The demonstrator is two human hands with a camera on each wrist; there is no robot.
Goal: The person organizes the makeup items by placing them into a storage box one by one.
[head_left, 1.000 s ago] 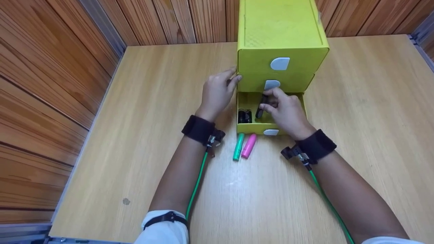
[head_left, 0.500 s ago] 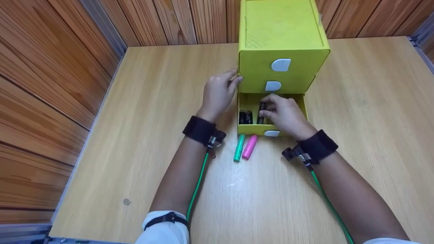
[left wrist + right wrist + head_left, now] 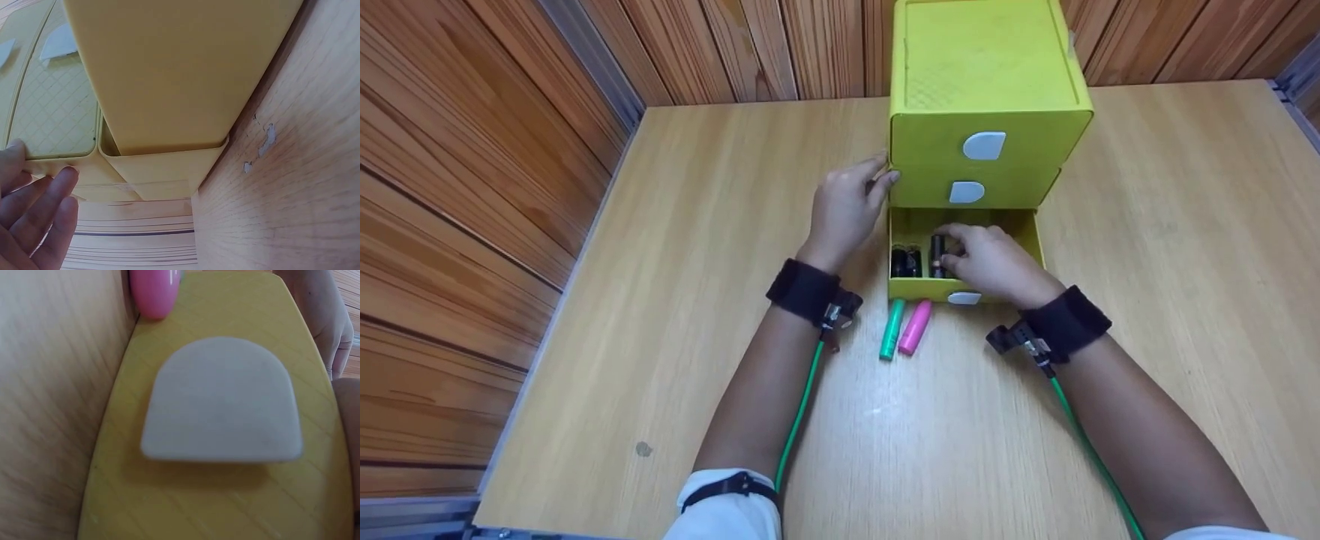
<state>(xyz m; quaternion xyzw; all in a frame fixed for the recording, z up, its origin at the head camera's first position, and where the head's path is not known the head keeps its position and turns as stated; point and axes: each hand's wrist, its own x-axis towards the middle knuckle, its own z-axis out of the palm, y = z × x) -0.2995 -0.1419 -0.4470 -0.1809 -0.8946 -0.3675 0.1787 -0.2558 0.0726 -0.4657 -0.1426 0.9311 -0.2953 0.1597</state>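
In the head view my right hand [image 3: 997, 259] reaches into the pulled-out bottom drawer [image 3: 915, 289] of a yellow-green drawer unit [image 3: 990, 60]. Its thumb and fingers pinch a short black cylinder [image 3: 937, 255], which stands inside near the front wall. Two black cylinders [image 3: 906, 262] sit side by side in the drawer's left corner. My left hand [image 3: 844, 210] touches the unit's left front edge with its fingertips. The left wrist view shows these fingers [image 3: 48, 208] loosely extended along a drawer's edge. A white handle tab [image 3: 222, 402] on the drawer front fills the right wrist view.
On the table [image 3: 810, 465], just before the drawer, lie a green tube-shaped stick [image 3: 892, 330] and a pink one [image 3: 915, 328] with a rounded end. The upper drawers, with white tabs [image 3: 984, 145], are closed. A wood-panelled wall [image 3: 720, 45] stands behind.
My right hand has lowered the black cylinder toward the front of the drawer, turning it from slanted to nearly straight beside the other two. My left hand stays at the unit's edge.
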